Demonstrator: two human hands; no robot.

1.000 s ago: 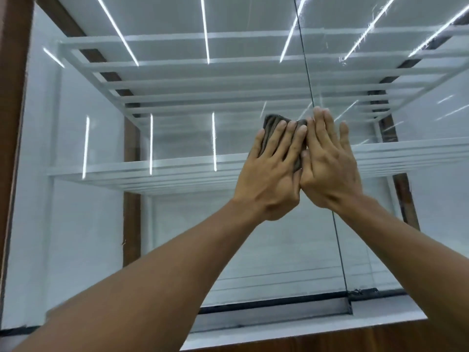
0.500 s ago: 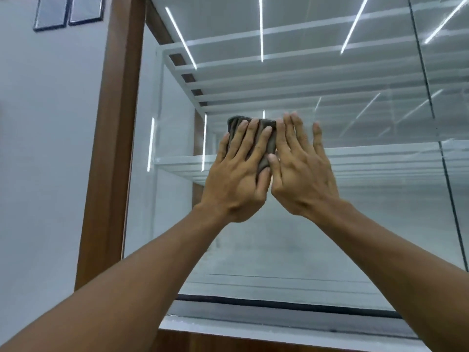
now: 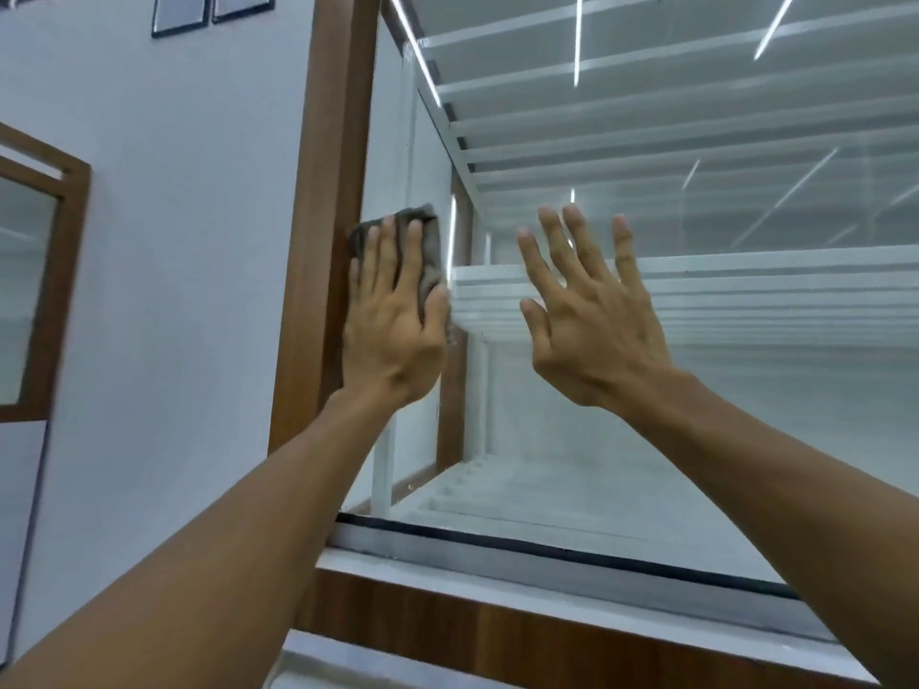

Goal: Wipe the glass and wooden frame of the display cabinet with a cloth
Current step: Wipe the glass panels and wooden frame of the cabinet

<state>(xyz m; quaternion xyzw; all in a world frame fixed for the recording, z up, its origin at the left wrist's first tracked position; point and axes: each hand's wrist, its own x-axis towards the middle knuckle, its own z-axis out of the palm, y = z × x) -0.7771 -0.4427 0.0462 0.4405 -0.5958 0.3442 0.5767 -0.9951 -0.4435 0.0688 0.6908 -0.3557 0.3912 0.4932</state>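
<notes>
I log one cloth (image 3: 431,251) at the frame's (image 3: 323,191) inner edge, left hand (image 3: 393,340) pressing it, fingers straight. Right hand (image 3: 597,330) farther from the frame, fingers splayed, gripping nothing.

cloth (image 3: 427,251) under left hand (image 3: 393,335) on glass (image 3: 746,390) | wooden frame (image 3: 323,241) left | right hand (image 3: 592,325) right

Wooden frame (image 3: 323,191) just left of cloth (image 3: 431,251); bare glass (image 3: 746,390) rightward
</notes>
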